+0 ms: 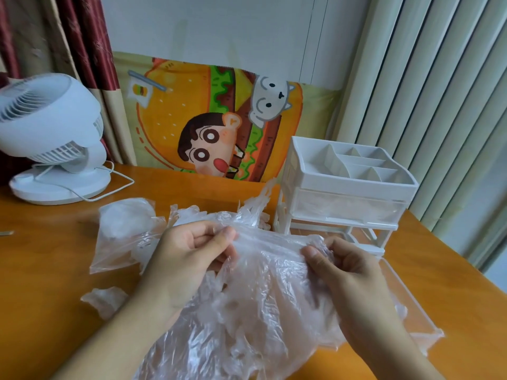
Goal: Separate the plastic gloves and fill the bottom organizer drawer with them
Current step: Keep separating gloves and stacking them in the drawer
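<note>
1. The step in hand looks like the separating. Both hands hold one bunch of clear plastic gloves (255,283) up between them, above the bench (55,311).

2. The left hand (186,259) has its thumb and fingers curled in a pinch on the upper left edge of the film. The right hand (348,272) pinches the upper right edge in the same way. The film is drawn fairly taut between the two pinches, and the rest of the bunch hangs down below the hands toward the near edge of the bench.

3. How many gloves are in the bunch cannot be told; the layers are clear and crumpled together.

4. More gloves lie loose on the bench: a small crumpled one (104,300) to the left of the left wrist, and others just beyond the hands. A clear bag (123,234) lies beyond and left of the left hand.

5. The pulled-out drawer (411,303) lies on the bench just to the right of the right hand, with some film already in it. The white organizer (345,193) stands beyond the right hand, its bottom slot empty.

6. My judgement: the next move calls for peeling a single layer free at the pinched edge, then carrying it right and down into the drawer. Thin film clings, so two layers may come away together.
</note>
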`<act>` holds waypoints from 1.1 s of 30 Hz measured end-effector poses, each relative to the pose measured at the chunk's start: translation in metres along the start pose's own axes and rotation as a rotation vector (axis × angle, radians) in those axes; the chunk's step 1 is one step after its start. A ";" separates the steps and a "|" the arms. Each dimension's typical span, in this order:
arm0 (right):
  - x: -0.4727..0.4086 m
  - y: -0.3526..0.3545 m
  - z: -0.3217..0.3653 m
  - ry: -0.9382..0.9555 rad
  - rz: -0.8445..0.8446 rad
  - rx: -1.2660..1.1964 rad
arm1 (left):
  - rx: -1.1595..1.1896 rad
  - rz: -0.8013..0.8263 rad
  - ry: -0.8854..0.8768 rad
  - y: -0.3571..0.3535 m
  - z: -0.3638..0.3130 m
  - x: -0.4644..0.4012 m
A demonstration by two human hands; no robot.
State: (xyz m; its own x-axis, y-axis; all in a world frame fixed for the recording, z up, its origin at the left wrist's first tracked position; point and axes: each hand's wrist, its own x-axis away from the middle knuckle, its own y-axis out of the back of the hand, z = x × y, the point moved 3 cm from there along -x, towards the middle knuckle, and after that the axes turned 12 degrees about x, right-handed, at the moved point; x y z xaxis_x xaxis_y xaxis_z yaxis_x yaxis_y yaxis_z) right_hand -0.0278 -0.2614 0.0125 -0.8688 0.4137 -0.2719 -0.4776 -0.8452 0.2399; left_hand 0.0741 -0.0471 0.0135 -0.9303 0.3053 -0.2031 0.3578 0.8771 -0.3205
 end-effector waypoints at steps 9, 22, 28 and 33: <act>-0.002 0.004 -0.002 -0.014 -0.029 -0.090 | -0.157 0.173 0.124 -0.010 0.007 0.004; -0.007 0.015 -0.007 -0.044 -0.071 -0.200 | -0.216 0.257 0.068 0.002 -0.002 -0.002; -0.004 0.009 0.001 -0.037 0.000 -0.212 | -0.241 0.319 0.204 -0.002 -0.003 0.005; -0.003 0.005 0.002 -0.033 0.075 -0.180 | -0.116 0.219 0.185 -0.015 -0.005 0.011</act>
State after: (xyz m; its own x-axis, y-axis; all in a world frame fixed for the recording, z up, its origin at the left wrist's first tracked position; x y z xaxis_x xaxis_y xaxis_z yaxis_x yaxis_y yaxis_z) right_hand -0.0282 -0.2663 0.0166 -0.9065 0.3553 -0.2282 -0.3824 -0.9199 0.0871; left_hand 0.0578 -0.0548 0.0208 -0.8348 0.5446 -0.0804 0.5496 0.8162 -0.1780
